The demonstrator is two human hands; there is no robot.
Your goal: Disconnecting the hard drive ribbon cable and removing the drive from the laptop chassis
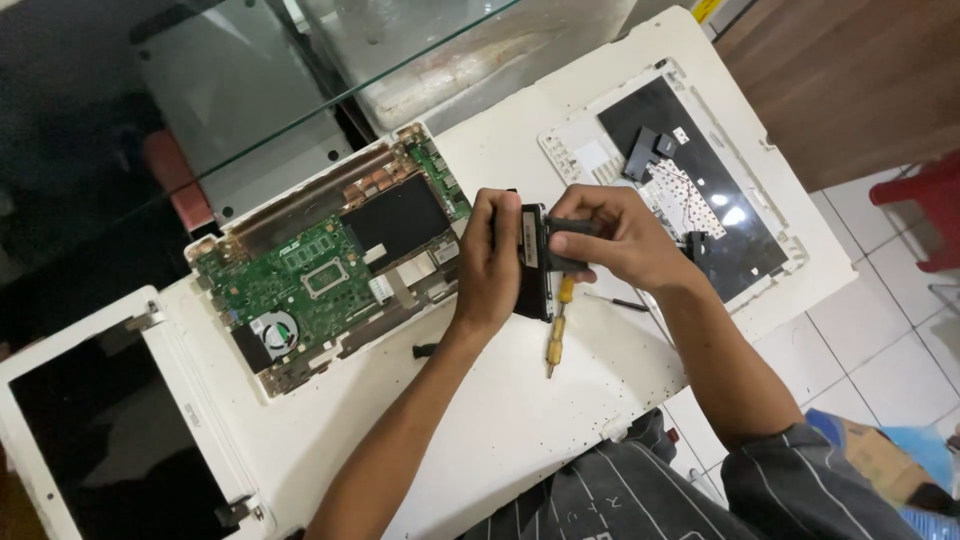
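My left hand (490,260) grips a flat black drive-like block (531,262) on edge above the white table (500,420). My right hand (615,238) pinches a black bracket against the block's right side. A small yellow-handled screwdriver (556,325) lies on the table just under both hands. Left of the hands sits an opened laptop base (320,270) with a green circuit board and a round fan exposed.
A white keyboard cover (690,170) lies upside down at the right with loose black parts on it. The laptop's white-framed screen (100,430) lies flat at lower left. A glass shelf (300,60) overhangs the back. A red stool (925,200) stands on the tiled floor.
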